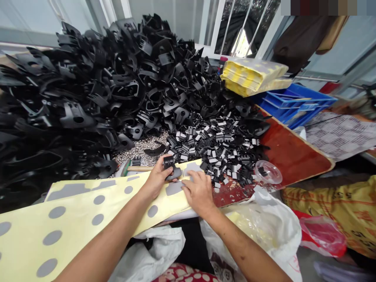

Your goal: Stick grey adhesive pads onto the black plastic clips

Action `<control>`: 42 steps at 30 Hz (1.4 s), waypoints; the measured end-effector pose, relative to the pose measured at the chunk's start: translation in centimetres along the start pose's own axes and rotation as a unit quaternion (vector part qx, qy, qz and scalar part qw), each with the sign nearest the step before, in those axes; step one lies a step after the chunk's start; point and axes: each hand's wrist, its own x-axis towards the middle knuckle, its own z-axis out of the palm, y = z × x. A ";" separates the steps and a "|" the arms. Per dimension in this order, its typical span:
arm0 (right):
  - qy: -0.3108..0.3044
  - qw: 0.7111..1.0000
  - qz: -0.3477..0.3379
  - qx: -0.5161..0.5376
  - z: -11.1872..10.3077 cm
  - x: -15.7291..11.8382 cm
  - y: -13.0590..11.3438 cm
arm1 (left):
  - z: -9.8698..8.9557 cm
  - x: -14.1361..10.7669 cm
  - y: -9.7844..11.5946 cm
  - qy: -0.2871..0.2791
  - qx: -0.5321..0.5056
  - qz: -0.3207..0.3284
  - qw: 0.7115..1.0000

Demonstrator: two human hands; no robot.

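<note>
Head view: black part [175, 173] grasped in left hand [158, 179], over right end of yellow sheet [78, 211], just left of right hand [199, 192]. Latter's fingers bent at sheet; pinching or not, cannot tell. Sheet's long axis runs leftward beneath left forearm.

I see smooth black plastic in the held part [174, 174] and matt paper in the yellow sheets [78, 219]. The metal pieces [143, 149] look shiny to me, the tool handle [141, 168] wooden. I find the red bench [283, 150] glossy with rough chips, the clear bowl [275, 178] smooth plastic.
</note>
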 end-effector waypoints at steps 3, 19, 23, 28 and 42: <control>-0.037 0.995 0.007 0.093 -2.4 -0.9 -1.9 | -0.3 -0.2 -0.2 0.003 -0.009 0.007 1.000; 0.039 0.971 0.029 0.233 -6.2 0.7 -2.3 | -0.3 -7.7 2.6 -0.040 -0.227 -0.119 0.966; 0.038 0.971 0.030 0.232 -5.5 0.6 -3.5 | -0.1 -8.6 2.5 -0.027 -0.253 -0.118 0.960; 0.039 0.972 0.031 0.230 -5.1 1.0 -4.1 | -0.3 -8.9 2.9 -0.046 -0.253 -0.108 0.960; 0.035 0.974 0.029 0.221 -4.4 1.1 -4.2 | -0.7 -9.1 2.6 -0.047 -0.255 -0.109 0.960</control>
